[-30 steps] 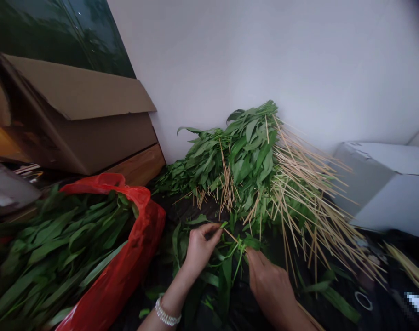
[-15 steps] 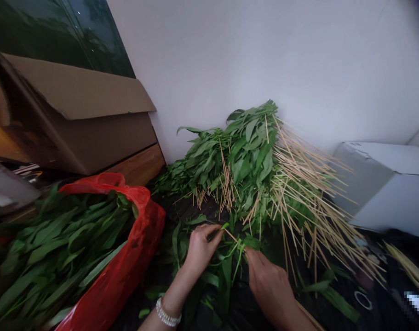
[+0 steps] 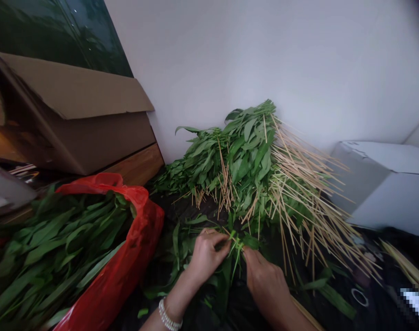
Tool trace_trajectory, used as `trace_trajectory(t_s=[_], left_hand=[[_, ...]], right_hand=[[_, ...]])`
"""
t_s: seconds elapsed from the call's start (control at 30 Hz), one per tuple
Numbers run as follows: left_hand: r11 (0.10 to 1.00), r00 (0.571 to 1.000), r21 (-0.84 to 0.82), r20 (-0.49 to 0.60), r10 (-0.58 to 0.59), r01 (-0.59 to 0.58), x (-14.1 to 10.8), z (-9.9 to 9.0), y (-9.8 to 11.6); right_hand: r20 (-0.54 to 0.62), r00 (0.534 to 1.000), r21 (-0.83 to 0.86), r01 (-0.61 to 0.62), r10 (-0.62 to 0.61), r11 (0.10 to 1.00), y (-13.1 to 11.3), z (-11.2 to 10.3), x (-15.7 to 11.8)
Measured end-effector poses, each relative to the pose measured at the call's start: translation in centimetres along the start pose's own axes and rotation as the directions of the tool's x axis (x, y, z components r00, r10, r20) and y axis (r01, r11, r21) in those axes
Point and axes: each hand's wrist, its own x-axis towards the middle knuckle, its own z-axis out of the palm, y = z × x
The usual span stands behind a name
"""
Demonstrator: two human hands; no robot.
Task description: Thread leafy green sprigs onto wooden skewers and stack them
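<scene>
My left hand (image 3: 209,255), with a beaded bracelet at the wrist, pinches a green stem against a thin bamboo skewer (image 3: 225,229). Fingers of my right hand (image 3: 266,276) are closed round the skewer and the stems bunched on it. Several leafy green stems (image 3: 237,247) are threaded there between the two hands, their long leaves hanging down. The skewer's tip pokes out just past my left fingertips. Beyond my hands lies a pile of skewered greens (image 3: 254,138), with many bare stick ends (image 3: 309,193) fanning out to the right.
At the left a red plastic bag (image 3: 140,234) holds loose leafy greens (image 3: 67,248). Behind it stands an open cardboard box (image 3: 106,138). A white box (image 3: 385,184) is at the right by the wall. Loose leaves (image 3: 336,299) and a white ring (image 3: 359,297) lie on the black sheet.
My left hand has moved slightly right and down, closer to my right hand. The green stem it pinches has slid along the skewer toward the other stems, baring the tip.
</scene>
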Motion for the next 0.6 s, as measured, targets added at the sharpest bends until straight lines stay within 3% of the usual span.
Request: trace_trajectory(t_s=[0.17, 0.27, 0.4, 0.47, 0.6], left_hand=[[0.996, 0.992, -0.039, 0.096, 0.085, -0.081, -0.1, -0.6, 1.1], [0.990, 0.992, -0.140, 0.119, 0.048, -0.031, 0.3, -1.6, 1.1], [0.977, 0.988, -0.165, -0.049, -0.145, 0.135, 1.0, -2.2, -0.5], [0.986, 0.988, -0.115, -0.091, -0.127, 0.117, 1.2, -2.0, -1.5], [0.999, 0.998, 0.041, 0.056, -0.015, 0.012, 1.1, -1.1, -2.6]], right_hand=[[-0.016, 1.000, -0.013, 0.004, -0.004, 1.000, 0.1, -0.1, 0.2], [-0.048, 0.999, -0.012, 0.011, -0.012, 1.000, 0.1, -0.4, 0.5], [-0.037, 0.999, 0.050, 0.036, -0.034, 0.998, -0.3, -0.9, 0.5], [-0.022, 0.998, 0.085, 0.066, -0.065, 0.994, -0.7, -1.1, 0.5], [-0.027, 0.987, 0.104, 0.159, -0.157, 0.982, -1.5, -1.4, 0.3]])
